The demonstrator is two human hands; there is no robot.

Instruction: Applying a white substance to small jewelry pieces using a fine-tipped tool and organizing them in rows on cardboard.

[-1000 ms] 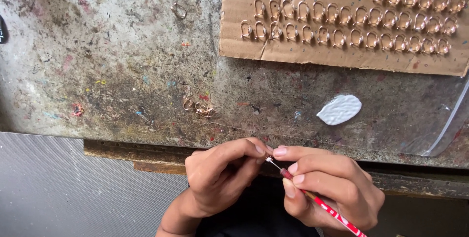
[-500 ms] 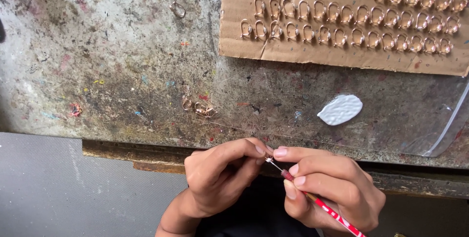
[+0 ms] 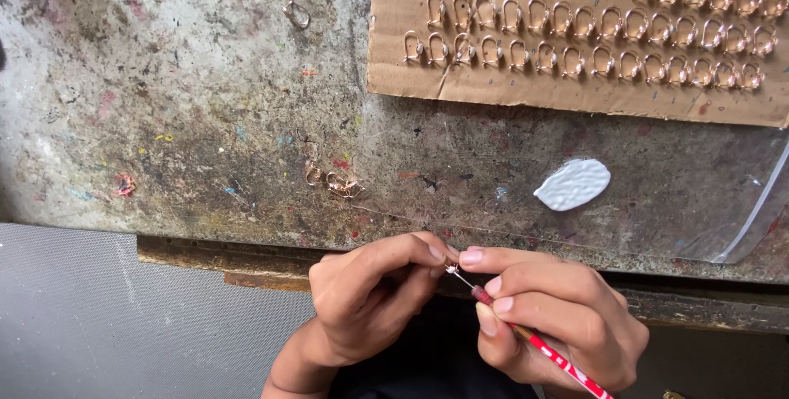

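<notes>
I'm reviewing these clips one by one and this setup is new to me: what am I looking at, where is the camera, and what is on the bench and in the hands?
There is no machine here: a camera on a person's head looks down at two bare hands. The left hand pinches a tiny metal piece. The right hand holds a red-and-white stick tool with its tip at that piece. On the stained workbench lie a cardboard sheet carrying rows of rose-gold ring settings, a few loose settings, a white putty-like blob and a clear plastic bag.

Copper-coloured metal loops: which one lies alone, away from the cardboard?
The single copper-coloured metal loop at upper left, alone on the stained worktop; others sit in rows on the brown cardboard sheet.
</notes>
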